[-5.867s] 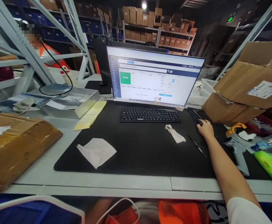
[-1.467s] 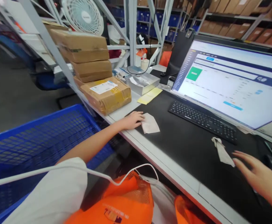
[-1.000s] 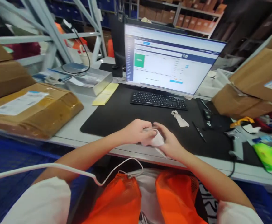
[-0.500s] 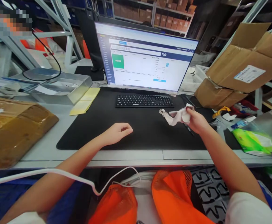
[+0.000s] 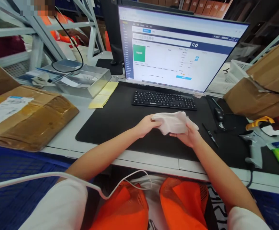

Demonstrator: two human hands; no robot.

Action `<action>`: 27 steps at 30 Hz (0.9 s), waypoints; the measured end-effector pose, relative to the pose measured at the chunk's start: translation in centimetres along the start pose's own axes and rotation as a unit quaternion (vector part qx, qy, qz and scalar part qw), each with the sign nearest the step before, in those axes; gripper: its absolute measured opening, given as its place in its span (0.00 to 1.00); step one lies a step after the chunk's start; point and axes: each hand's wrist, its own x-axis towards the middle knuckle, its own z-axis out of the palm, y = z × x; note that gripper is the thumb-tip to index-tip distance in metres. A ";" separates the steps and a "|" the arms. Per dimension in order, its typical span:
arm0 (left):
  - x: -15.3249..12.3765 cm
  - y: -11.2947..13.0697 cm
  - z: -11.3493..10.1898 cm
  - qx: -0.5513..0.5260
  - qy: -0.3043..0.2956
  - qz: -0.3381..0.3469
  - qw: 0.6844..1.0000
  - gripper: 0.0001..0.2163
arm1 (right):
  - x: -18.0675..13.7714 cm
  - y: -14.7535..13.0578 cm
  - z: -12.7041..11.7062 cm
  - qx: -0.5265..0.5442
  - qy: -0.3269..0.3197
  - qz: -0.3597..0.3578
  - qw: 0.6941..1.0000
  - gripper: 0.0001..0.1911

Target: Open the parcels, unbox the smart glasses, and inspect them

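Desk point(image 5: 151, 157): one cloth point(image 5: 172, 123), pinched by left hand point(image 5: 146, 126) and right hand point(image 5: 191, 134); keyboard point(image 5: 163, 101) beyond; light, even tension best.

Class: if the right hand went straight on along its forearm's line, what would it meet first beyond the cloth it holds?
Probably the keyboard, beyond the cloth; but the right hand looks raised above the mat, so it might pass over. Depth is unclear.
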 end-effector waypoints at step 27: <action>-2.0 0.6 0.1 0.569 -0.100 0.286 0.764 0.33 | -2.6 0.5 3.1 0.139 0.069 -0.047 0.987 0.18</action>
